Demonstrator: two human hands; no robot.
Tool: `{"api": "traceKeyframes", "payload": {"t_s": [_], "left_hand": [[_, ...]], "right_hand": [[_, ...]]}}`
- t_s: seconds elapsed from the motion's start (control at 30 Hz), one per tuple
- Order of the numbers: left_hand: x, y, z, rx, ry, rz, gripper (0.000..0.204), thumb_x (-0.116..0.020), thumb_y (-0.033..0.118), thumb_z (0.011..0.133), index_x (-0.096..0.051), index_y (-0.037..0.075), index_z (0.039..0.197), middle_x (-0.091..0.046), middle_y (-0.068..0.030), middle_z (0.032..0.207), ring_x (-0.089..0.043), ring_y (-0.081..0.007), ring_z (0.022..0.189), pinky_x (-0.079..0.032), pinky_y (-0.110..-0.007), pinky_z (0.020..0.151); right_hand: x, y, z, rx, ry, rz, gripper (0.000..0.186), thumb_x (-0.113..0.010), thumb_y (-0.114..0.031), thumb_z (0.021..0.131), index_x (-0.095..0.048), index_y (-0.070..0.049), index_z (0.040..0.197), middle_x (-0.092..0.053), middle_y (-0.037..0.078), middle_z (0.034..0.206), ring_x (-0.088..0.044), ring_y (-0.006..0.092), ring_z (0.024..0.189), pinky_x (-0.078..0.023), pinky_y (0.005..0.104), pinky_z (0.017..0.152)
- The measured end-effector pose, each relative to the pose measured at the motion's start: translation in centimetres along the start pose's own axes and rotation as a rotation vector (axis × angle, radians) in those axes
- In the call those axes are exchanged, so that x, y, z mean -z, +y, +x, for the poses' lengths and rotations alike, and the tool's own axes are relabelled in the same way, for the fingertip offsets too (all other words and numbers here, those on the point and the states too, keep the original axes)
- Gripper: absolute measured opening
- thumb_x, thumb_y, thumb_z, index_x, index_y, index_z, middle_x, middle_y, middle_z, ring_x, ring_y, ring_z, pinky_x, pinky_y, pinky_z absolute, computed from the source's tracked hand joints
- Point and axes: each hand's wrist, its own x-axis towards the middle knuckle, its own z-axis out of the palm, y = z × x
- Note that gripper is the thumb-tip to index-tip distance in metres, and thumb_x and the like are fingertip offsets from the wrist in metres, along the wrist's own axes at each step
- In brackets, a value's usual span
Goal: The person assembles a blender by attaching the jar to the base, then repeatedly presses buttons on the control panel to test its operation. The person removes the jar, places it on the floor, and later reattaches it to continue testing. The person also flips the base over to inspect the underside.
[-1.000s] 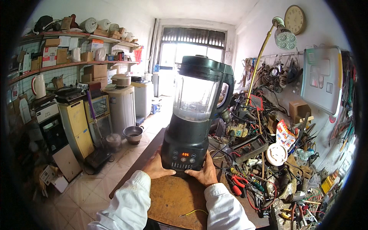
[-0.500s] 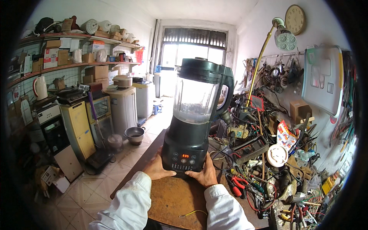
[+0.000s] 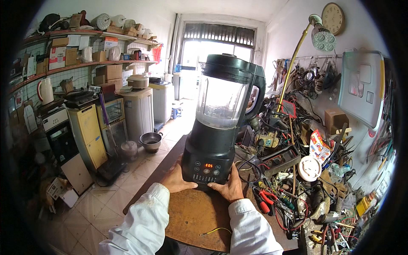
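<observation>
Directly between left hand [image 3: 176, 179] and right hand [image 3: 230, 185] is the black blender [image 3: 213, 138], base [image 3: 207, 163] clasped by both.

Left of the jar [image 3: 223, 102] is free; clutter [image 3: 278, 160] crowds the right.

A black countertop blender [image 3: 212, 142] stands roughly upright on the desk [image 3: 197, 214], well back from the near edge. Its clear jug [image 3: 221, 102] sits on the motor base [image 3: 209, 154], closed by a black lid [image 3: 225, 63], with 1 black handle [image 3: 259, 91] toward the desk's right side. The control panel [image 3: 208, 178] faces the near edge, its display [image 3: 208, 165] lit orange-red among round buttons [image 3: 216, 172].
</observation>
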Motion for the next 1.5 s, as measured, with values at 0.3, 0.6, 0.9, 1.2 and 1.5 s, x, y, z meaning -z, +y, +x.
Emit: {"api": "traceKeyframes", "payload": {"t_s": [0.3,0.6,0.9,1.2,1.5], "left_hand": [[-0.4,-0.8,0.1,-0.027,0.022,-0.001,0.135,-0.098,0.038,0.068,-0.015,-0.001,0.167,-0.029,-0.0262,0.170,-0.030,-0.0398,0.159,-0.028,-0.044,0.132],[-0.4,-1.1,0.3,-0.047,0.018,0.003,0.136,-0.098,0.038,0.069,-0.013,-0.002,0.168,-0.026,-0.0265,0.171,-0.028,-0.0400,0.160,-0.026,-0.044,0.133],[-0.6,-0.7,0.3,-0.036,0.031,0.002,0.135,-0.097,0.035,0.069,-0.013,0.000,0.168,-0.030,-0.0268,0.169,-0.031,-0.0411,0.158,-0.029,-0.045,0.131],[-0.5,-0.9,0.1,-0.024,0.058,0.033,0.137,-0.097,0.037,0.069,-0.011,-0.003,0.168,-0.029,-0.0278,0.170,-0.033,-0.0399,0.158,-0.031,-0.042,0.131],[0.1,0.1,-0.1,-0.001,0.024,-0.018,0.137,-0.097,0.036,0.069,-0.010,-0.005,0.167,-0.028,-0.0294,0.170,-0.030,-0.0401,0.160,-0.028,-0.043,0.132]], "right_hand": [[-0.2,0.6,-0.2,-0.021,0.020,-0.026,0.126,-0.106,-0.024,0.060,-0.034,-0.001,0.162,-0.054,0.024,0.153,-0.056,0.0376,0.140,-0.046,0.0447,0.118],[-0.3,0.5,-0.2,-0.015,0.021,-0.029,0.127,-0.106,-0.023,0.060,-0.034,0.001,0.161,-0.055,0.024,0.152,-0.056,0.0355,0.141,-0.046,0.0434,0.118],[-0.7,0.3,0.5,0.081,0.082,0.031,0.122,-0.099,-0.029,0.071,-0.026,0.003,0.164,-0.044,0.027,0.158,-0.047,0.0394,0.147,-0.038,0.0459,0.123],[-0.9,-1.9,0.7,-0.063,0.105,0.233,0.095,-0.081,-0.028,0.091,-0.028,0.005,0.164,-0.045,0.025,0.159,-0.048,0.0347,0.147,-0.037,0.0438,0.123],[-0.7,-3.7,1.0,-0.100,0.117,0.256,0.083,-0.077,-0.027,0.097,-0.035,0.005,0.161,-0.055,0.023,0.151,-0.058,0.0305,0.136,-0.046,0.0416,0.115]]}}
